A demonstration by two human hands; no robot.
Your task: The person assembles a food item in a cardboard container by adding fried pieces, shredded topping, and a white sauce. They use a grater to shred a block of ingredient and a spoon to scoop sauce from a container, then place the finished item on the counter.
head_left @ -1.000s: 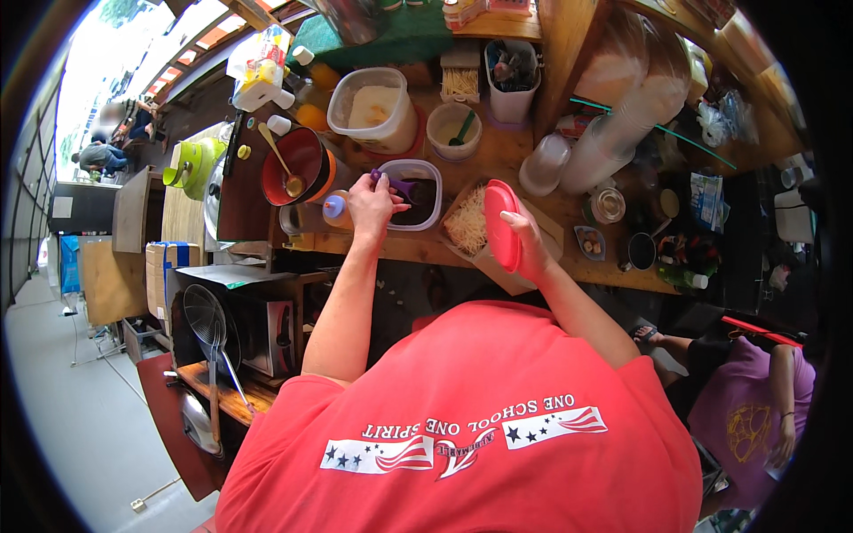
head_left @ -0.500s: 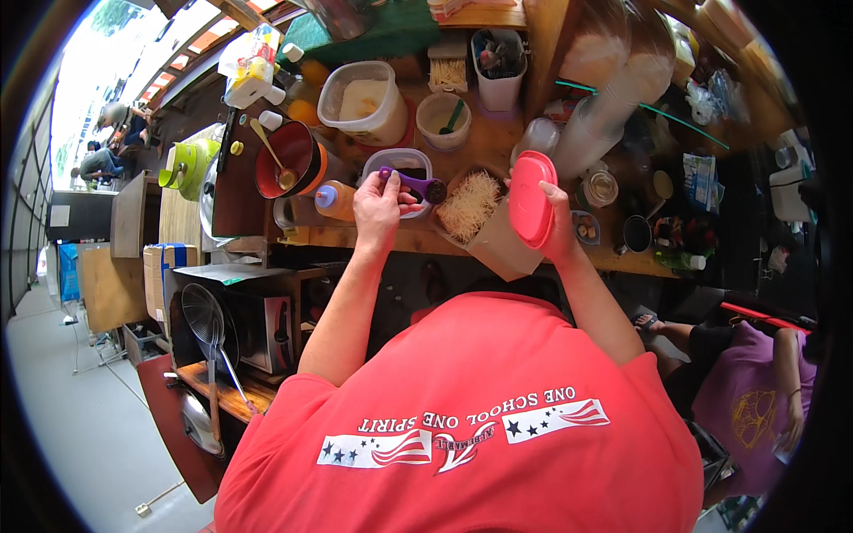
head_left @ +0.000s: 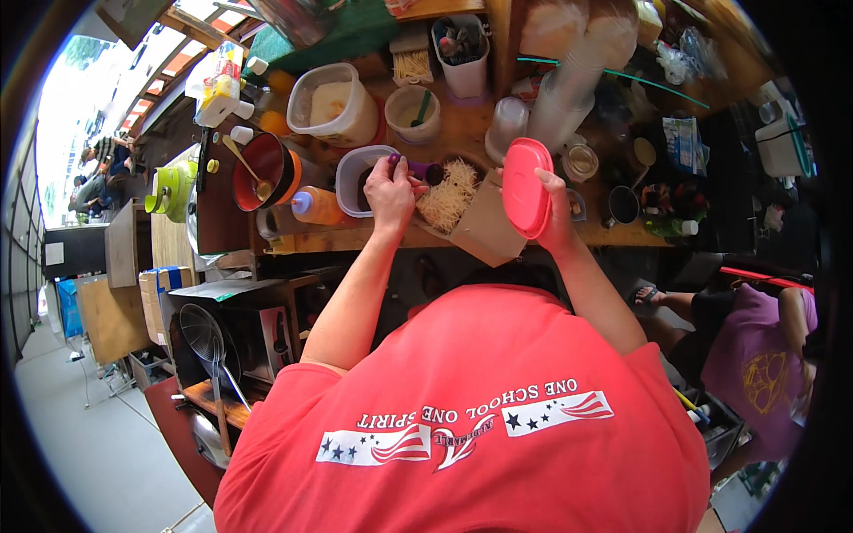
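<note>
My left hand is closed round the handle of a purple measuring scoop. The scoop's cup is tipped over pale shredded food in an open cardboard box, its inside turned from view. Beside that hand, partly behind it, stands a clear plastic tub with something dark in it. A red plastic lid is gripped upright by its edge in my right hand, just right of the box.
Behind stand a large tub of white powder, a white tub with a green spoon and stacked clear cups. An orange squeeze bottle and a red-lined pot are at left. Another person in purple is at right.
My left hand has carried the scoop right, over the box, and tipped it; dark contents showed in its cup before. My right hand still holds the lid. The whole view has shifted slightly.
</note>
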